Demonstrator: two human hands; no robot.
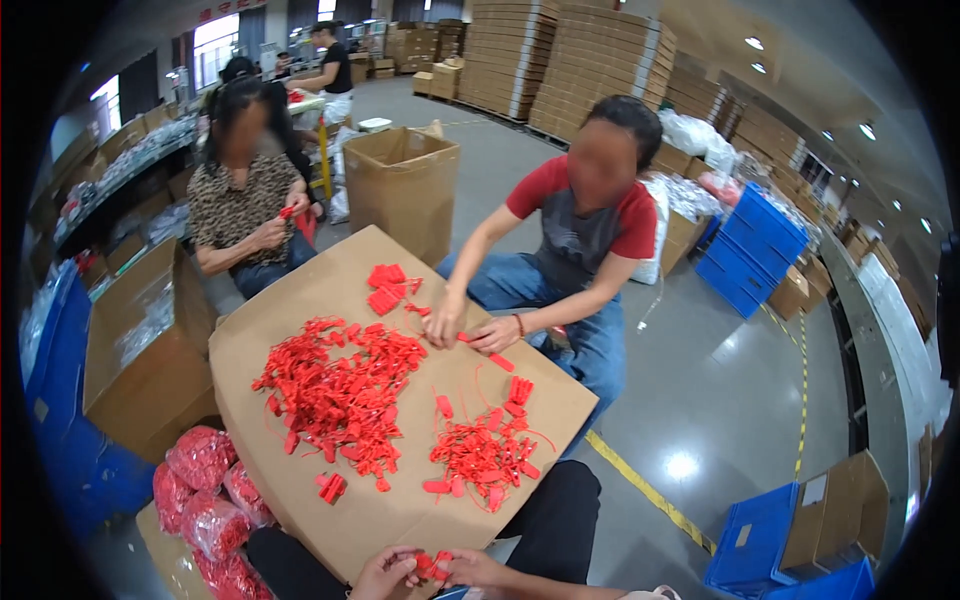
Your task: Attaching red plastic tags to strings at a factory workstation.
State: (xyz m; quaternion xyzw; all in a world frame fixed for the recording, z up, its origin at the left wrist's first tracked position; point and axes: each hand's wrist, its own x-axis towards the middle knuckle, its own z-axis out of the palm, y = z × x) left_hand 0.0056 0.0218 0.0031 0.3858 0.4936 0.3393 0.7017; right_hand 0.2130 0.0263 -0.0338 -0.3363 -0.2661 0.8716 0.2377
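Note:
Close to my body, at the near edge of the cardboard tabletop [400, 515], my left hand [386, 574] and my right hand [478, 570] meet around a few small red tags [433, 566]. Fingers of both hands are closed on these tags. A large heap of red corded tags [340, 395] covers the tabletop's middle left. Nearer my right hand lies a smaller pile of red tags [485, 455]. One small stacked bundle of tags [331, 487] sits apart, ahead of my left hand.
Across the tabletop a co-worker in a red-sleeved shirt [640, 235] handles red tags; another person [240, 200] sits far left. Filled plastic bags [215, 525] lie left of my legs. A tall open carton [403, 180] stands behind the table, blue crates [750, 250] at the right.

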